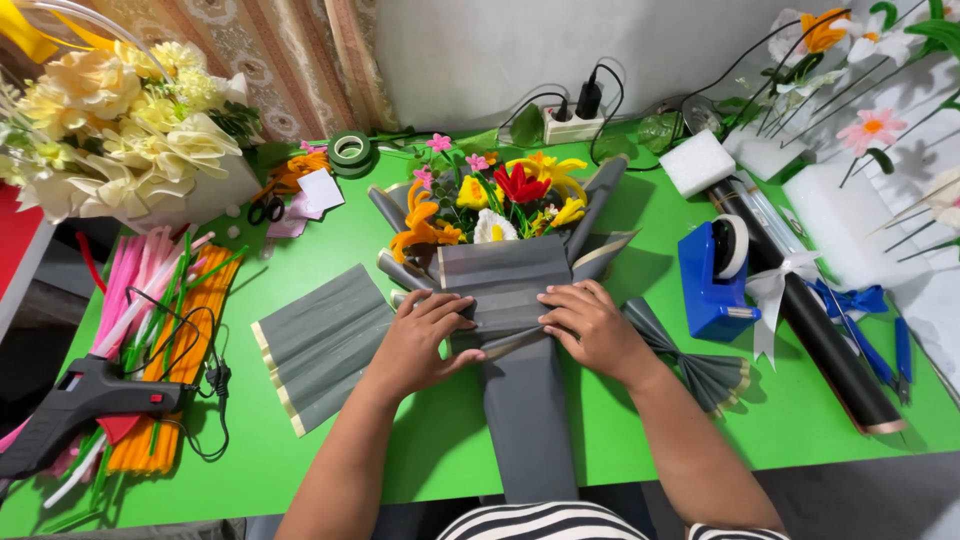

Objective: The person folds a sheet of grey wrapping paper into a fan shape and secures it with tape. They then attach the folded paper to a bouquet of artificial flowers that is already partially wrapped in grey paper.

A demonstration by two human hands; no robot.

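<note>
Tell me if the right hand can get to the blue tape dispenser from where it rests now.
Probably yes. The right hand rests on the grey pleated wrapping paper, and the blue tape dispenser stands just to its right with only bare green table between.

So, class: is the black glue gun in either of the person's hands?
No: the glue gun lies at the table's left, while both hands press the grey wrapping paper.
</note>
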